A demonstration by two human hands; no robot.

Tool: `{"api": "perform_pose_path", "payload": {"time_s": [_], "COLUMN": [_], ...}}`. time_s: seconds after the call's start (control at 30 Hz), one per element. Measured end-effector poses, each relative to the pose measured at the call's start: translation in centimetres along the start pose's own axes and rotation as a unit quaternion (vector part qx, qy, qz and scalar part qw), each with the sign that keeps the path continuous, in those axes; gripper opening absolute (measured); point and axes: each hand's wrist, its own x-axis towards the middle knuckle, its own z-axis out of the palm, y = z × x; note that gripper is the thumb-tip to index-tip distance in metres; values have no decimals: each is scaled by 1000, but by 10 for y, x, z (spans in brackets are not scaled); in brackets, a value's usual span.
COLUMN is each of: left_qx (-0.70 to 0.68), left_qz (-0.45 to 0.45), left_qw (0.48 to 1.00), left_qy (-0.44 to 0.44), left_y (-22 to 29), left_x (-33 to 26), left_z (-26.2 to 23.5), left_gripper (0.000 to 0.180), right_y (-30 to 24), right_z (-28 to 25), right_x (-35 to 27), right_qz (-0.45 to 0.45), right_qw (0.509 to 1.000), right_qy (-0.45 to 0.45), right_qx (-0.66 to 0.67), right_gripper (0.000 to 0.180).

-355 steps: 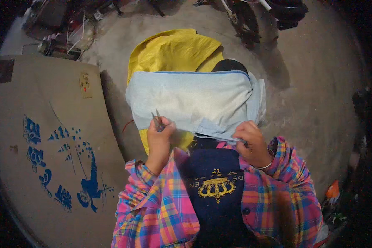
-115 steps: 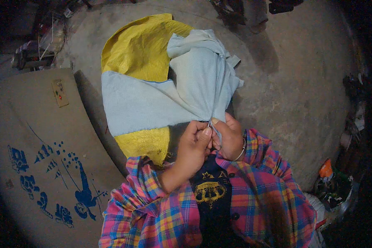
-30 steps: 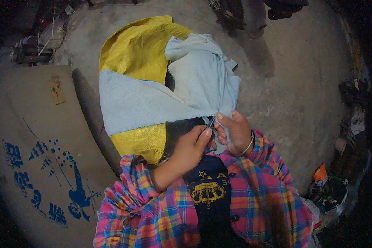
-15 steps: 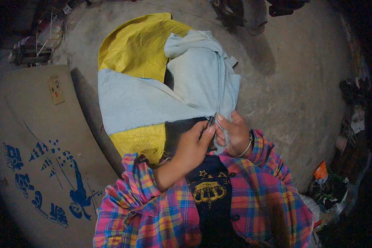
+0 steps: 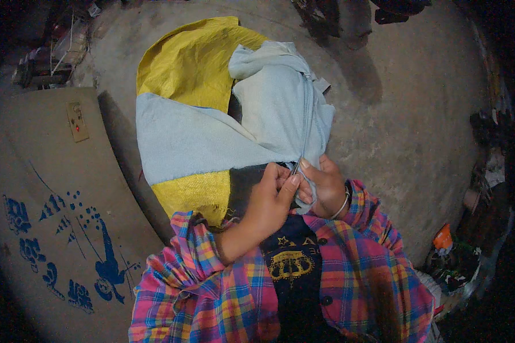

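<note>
Scissors (image 5: 295,168) at the seam's (image 5: 307,117) near end

I had the left hand (image 5: 273,195) clamped on the scissors, blades pointing far and slightly right. The right hand (image 5: 328,187) pinched the pale blue cloth (image 5: 269,111) just beside them. The cloth lay on the far side of both hands, partly over a yellow sack (image 5: 180,74); its seam ran near to far, nearer the right hand.

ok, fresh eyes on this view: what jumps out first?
The bright yellow sheet left of centre, partly under the pale blue cloth. Just below centre, the left hand holds a small metal tool at cloth pinched in the right hand. Blue markings dot the brown panel at left.
</note>
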Motion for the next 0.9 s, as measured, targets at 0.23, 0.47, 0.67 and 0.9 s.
{"api": "perform_pose_path", "payload": {"time_s": [0.23,0.47,0.67,0.9], "left_qx": [-86,-45,-47,-81], "left_qz": [-59,-19,-3,7], "left_qw": [994,999,999,997], "left_qy": [-8,9,4,3], "left_y": [-4,-10,-8,-7], "left_x": [0,-1,-3,-2], "left_z": [2,1,1,3], "left_gripper": [20,21,21,21], "right_y": [4,3,2,3], "right_z": [0,5,6,6], "right_x": [1,0,-1,-1], "right_qz": [-4,-25,-30,-40], "right_qw": [1000,999,999,999], "right_qy": [0,34,29,30], "right_qx": [17,-9,0,-4], "right_gripper": [13,13,13,13]}}
